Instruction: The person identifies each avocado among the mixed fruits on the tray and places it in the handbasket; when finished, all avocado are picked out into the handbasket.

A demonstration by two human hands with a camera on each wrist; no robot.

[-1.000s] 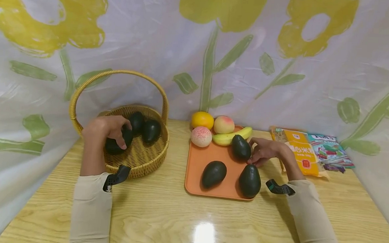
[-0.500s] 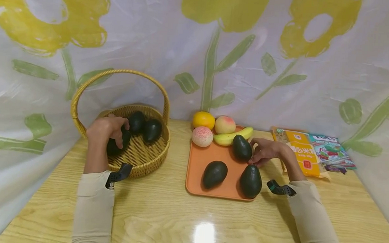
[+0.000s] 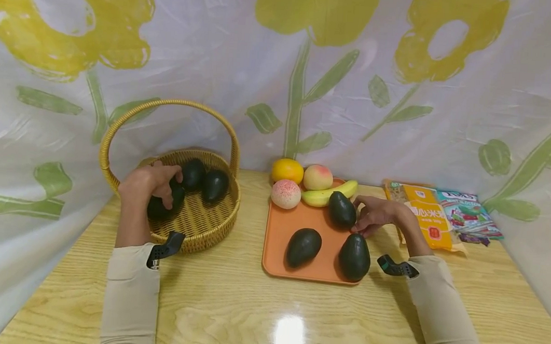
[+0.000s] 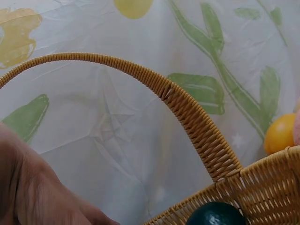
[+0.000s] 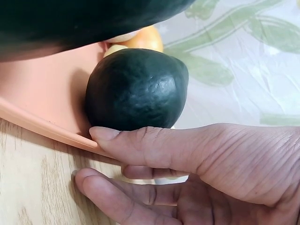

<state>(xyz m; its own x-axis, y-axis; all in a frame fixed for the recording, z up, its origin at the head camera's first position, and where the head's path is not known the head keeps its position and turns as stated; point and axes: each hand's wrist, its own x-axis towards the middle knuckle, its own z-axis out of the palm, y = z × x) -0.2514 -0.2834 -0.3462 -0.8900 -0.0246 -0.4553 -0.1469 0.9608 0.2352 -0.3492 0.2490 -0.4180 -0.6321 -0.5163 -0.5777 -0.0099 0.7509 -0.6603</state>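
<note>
My left hand (image 3: pixel 151 181) reaches down into the wicker basket (image 3: pixel 216 234) and grips a dark green avocado (image 3: pixel 157 210) at its left side, with the thumb across the front. Two more avocados, one near the back (image 3: pixel 193 174) and one to the right (image 3: pixel 215 186), lie in the basket. At the orange tray (image 3: pixel 278 239), my right hand (image 3: pixel 380 213) pinches the right rim, thumb on top and fingers outside. Close to that thumb lies an avocado (image 5: pixel 138 89). Two others, one at front left (image 3: pixel 303 248) and one at front right (image 3: pixel 354 257), rest on the tray.
Behind the tray's avocados are a banana (image 3: pixel 325 196), two peaches, one pale (image 3: pixel 318 177) and one speckled (image 3: pixel 286 194), and a yellow-orange fruit (image 3: pixel 287 171). Snack packets (image 3: pixel 428 215) lie at the right. The basket's tall handle (image 4: pixel 136 70) arches over its opening.
My left hand has shifted slightly, and the avocado under it sits a little further left and lower in the basket. The right hand and the tray hold their place.
</note>
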